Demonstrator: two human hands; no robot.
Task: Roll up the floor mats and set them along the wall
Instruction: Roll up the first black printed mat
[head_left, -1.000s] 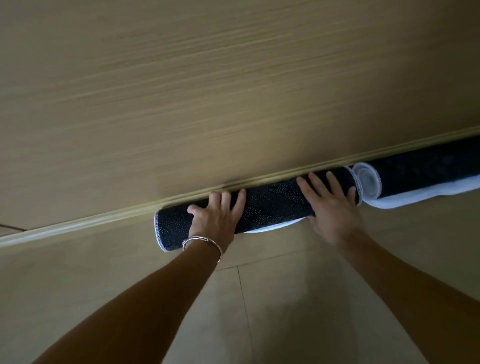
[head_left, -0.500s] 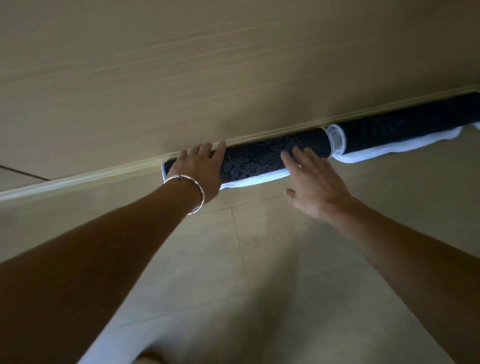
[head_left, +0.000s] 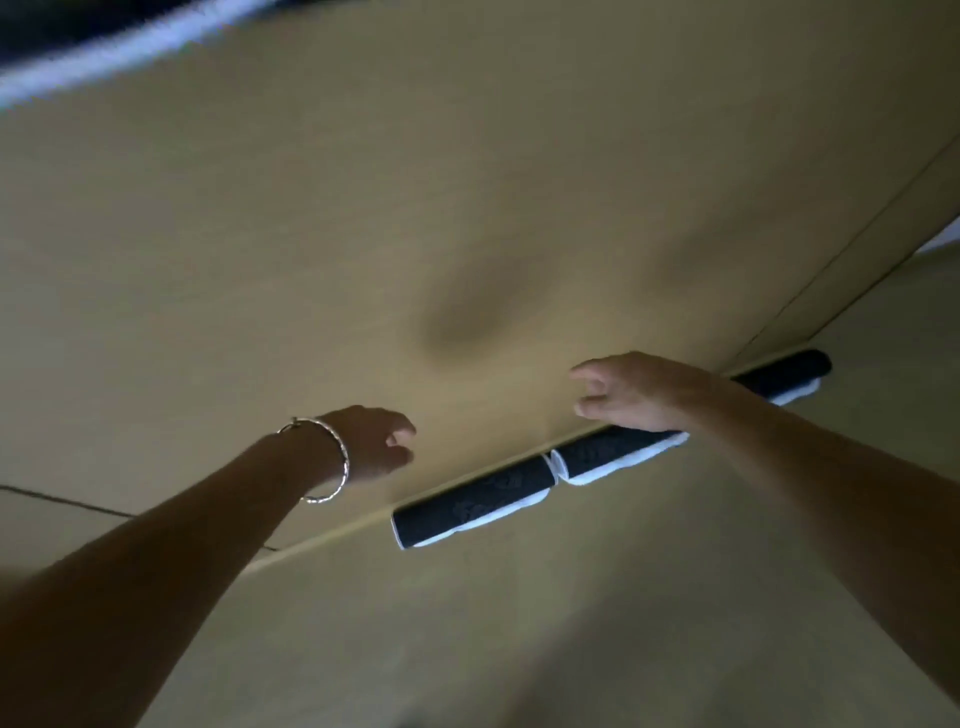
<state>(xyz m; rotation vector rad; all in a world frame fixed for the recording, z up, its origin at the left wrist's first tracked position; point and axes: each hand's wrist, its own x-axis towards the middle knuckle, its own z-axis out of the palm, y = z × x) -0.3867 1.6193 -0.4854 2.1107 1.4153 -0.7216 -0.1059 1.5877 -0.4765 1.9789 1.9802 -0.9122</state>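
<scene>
rolled mats (head_left: 478, 493) against wall (head_left: 467, 182) | fingers (head_left: 584, 372) above, holding nothing

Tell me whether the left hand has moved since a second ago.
Yes: the left hand has come off the nearer rolled mat, now left of it, above the skirting.

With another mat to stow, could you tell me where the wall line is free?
Free: the skirting left of the left rolled mat, and the floor before both rolls. Taken: rightward, where the right rolled mat runs on.
</scene>
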